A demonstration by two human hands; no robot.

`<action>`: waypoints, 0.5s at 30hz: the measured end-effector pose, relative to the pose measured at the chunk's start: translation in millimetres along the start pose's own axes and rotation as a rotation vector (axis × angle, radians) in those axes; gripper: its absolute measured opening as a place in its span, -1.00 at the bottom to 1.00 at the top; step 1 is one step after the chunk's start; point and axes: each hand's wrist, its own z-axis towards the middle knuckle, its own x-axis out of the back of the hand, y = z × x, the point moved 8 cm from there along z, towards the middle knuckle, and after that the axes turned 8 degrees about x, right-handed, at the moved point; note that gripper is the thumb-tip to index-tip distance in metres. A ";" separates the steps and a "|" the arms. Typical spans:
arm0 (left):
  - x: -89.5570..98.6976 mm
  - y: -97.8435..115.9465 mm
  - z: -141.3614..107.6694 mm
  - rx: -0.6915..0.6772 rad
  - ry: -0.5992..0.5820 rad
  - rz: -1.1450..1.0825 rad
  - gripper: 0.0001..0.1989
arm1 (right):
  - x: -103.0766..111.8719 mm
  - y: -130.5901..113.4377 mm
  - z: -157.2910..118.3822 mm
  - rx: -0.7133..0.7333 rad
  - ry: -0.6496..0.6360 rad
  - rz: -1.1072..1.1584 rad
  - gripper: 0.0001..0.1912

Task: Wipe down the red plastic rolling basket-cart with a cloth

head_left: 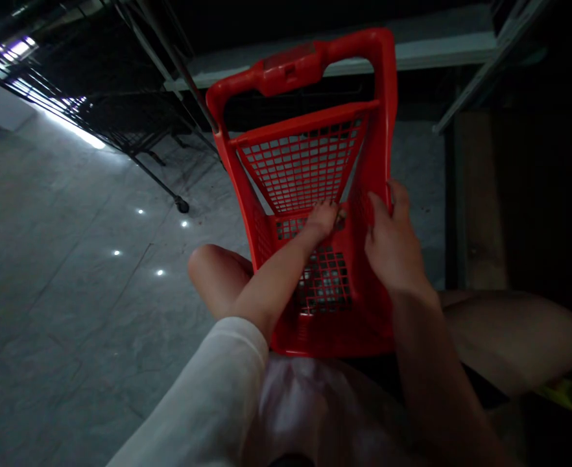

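Observation:
A red plastic shopping cart or basket (310, 334) with grid walls and a wide handle at its top stands between my bent legs. My left hand (325, 217) reaches inside it, fingers curled near the lower edge of the grid flap; what they hold, if anything, is too small to name. At the right side wall, my right hand (393, 240) grips the red rim, thumb on the inner side and fingers on the outer side.
Grey floor (96, 311) with small light spots spreads at the left. A dark metal rack with a caster (181, 205) stands at the upper left. Behind the basket runs a pale shelf edge (441, 53), and a wooden beam (484, 194) lies at the right.

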 end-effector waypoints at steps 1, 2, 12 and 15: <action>-16.6 2.9 -4.7 0.008 0.002 -0.001 -0.51 | -3.6 4.6 -0.9 0.029 -0.037 0.020 -0.26; -31.8 4.2 -9.2 0.025 0.005 -0.004 -0.44 | -5.7 8.0 -1.9 0.067 -0.063 0.032 -0.23; -52.7 -37.6 -0.6 0.106 0.149 -0.123 -0.53 | -0.6 15.4 -8.9 0.108 -0.083 0.026 0.01; -57.8 -36.5 -5.5 0.155 0.140 -0.124 -0.52 | -3.8 11.1 -7.8 0.160 -0.044 0.028 0.02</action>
